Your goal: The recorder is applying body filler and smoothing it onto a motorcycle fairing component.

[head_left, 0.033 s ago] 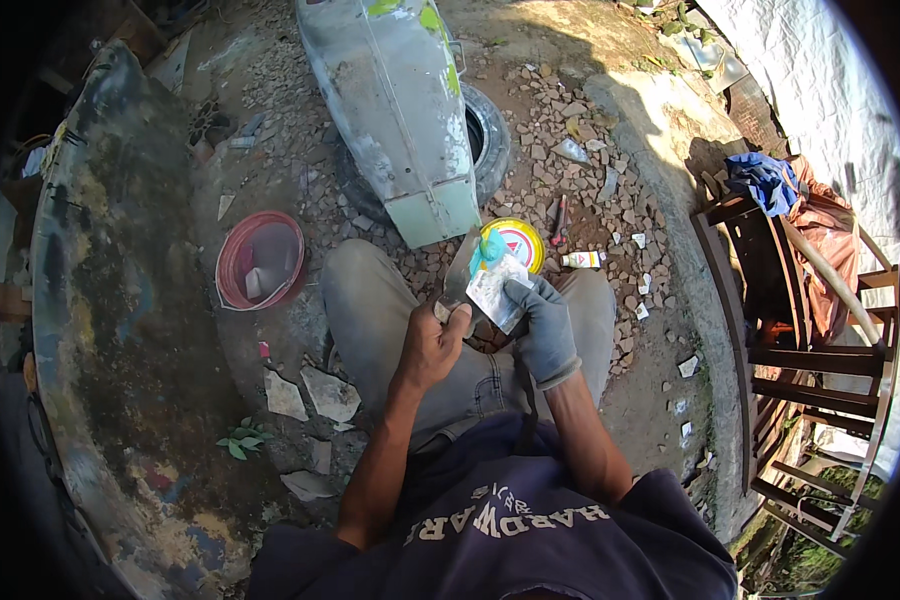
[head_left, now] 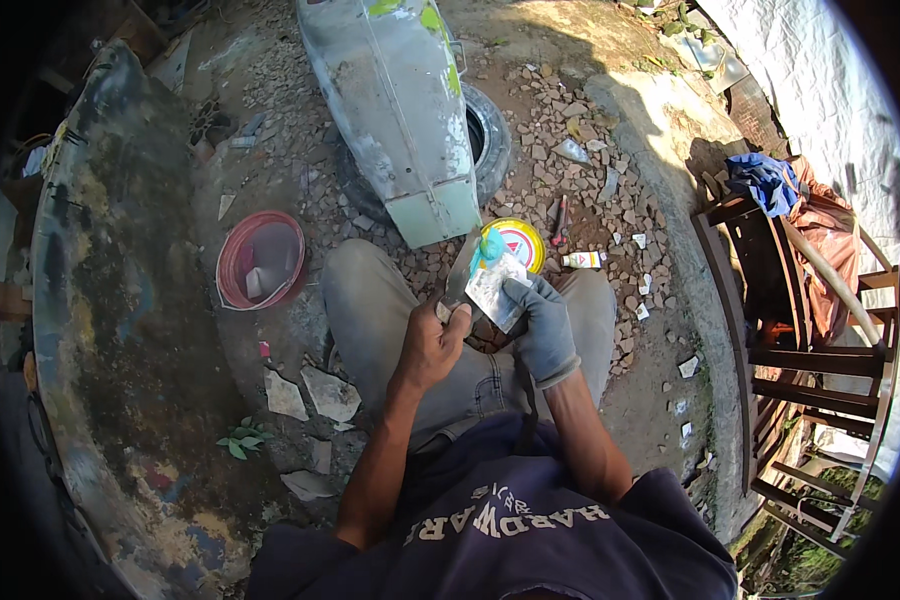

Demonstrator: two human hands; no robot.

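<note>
My left hand (head_left: 437, 347), bare, is closed round the handle of a putty knife (head_left: 460, 268), its dark blade angled up and away from me. Beside it, my right hand (head_left: 547, 330) in a grey glove grips a flat, whitish, smeared plate (head_left: 497, 291). Teal paste (head_left: 489, 247) shows at the plate's far edge; whether it lies on the plate or on the lid behind, I cannot tell. Just beyond is a round yellow tin (head_left: 530, 238), partly hidden. A grey metal panel with green patches (head_left: 400, 120) rests on a tyre (head_left: 488, 130) ahead of my knees.
On the left stands a red bucket (head_left: 227, 262) holding cloudy liquid. A red-handled tool (head_left: 560, 222) and a small white-and-yellow tube (head_left: 583, 260) lie on the rubble to the right. A wooden frame (head_left: 810, 360) with cloths borders the far right, and a stained slab (head_left: 120, 300) the left.
</note>
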